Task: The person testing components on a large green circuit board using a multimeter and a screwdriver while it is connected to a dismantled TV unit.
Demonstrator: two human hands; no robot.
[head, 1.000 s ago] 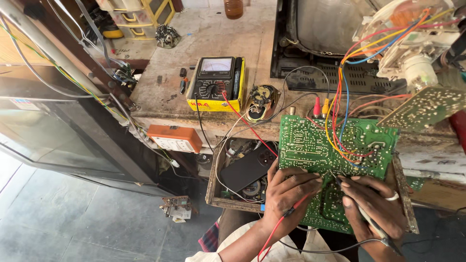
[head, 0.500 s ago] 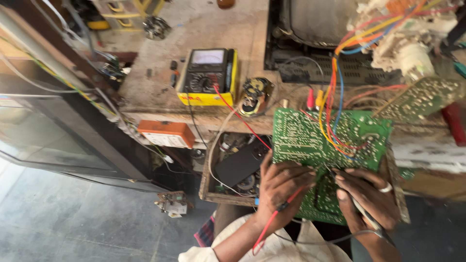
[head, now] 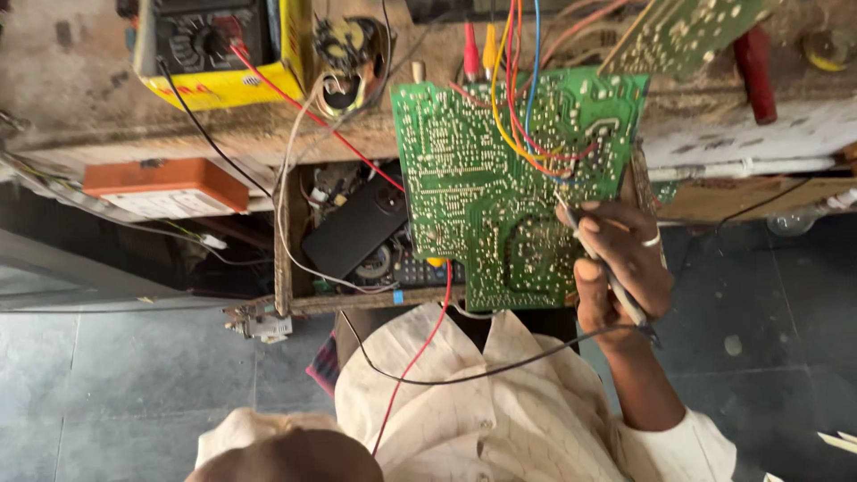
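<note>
A green circuit board (head: 500,178) leans solder side up against the front edge of the workbench, over an open drawer. My right hand (head: 620,268) grips a thin probe (head: 607,272) with a black lead, its tip resting on the board's right side. There is a ring on one finger. A red lead (head: 420,353) runs from the yellow multimeter (head: 214,54), passes under the board and drops onto my lap. Coloured wires (head: 518,98) hang onto the board from above. My left hand is out of sight.
An orange box (head: 165,187) sits under the bench edge at left. A black flat device (head: 357,228) lies in the wooden drawer (head: 284,241). A second circuit board (head: 678,31) and a red-handled tool (head: 754,62) lie at the top right. Grey floor tiles surround me.
My left hand has left the board's face and gone out of view. The view has dropped and closed in on the board. My right hand keeps hold of the probe.
</note>
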